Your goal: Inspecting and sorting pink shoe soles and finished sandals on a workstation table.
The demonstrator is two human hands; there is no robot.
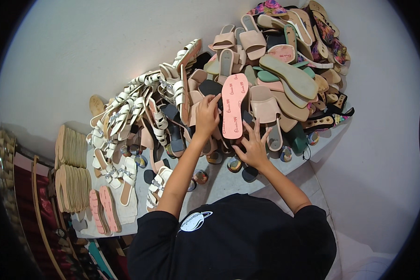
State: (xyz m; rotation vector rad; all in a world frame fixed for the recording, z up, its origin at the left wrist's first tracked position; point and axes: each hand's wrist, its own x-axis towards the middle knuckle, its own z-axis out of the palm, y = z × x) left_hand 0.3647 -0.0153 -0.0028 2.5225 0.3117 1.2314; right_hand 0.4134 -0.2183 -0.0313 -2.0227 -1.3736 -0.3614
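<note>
A pink printed insole [233,106] stands nearly upright against the heap of sandals, between my two hands. My left hand [207,115] is at its left edge, index finger stretched along the rim and the other fingers curled in, closed on that edge. At the lower right edge is my right hand [254,145], fingers spread and thumb near the insole's bottom end; it is not closed round it. Behind the insole, a beige slide sandal [264,103] lies to the right and a black sole [211,88] shows at the left.
White strappy sandals [134,109] crowd the left of the table [191,200]. Pale soles [289,77] and flowered footwear [324,28] pile up at the right. Stacked insoles [72,186] and two pink insoles [105,210] lie at the far left. Several rolls [234,163] line the front.
</note>
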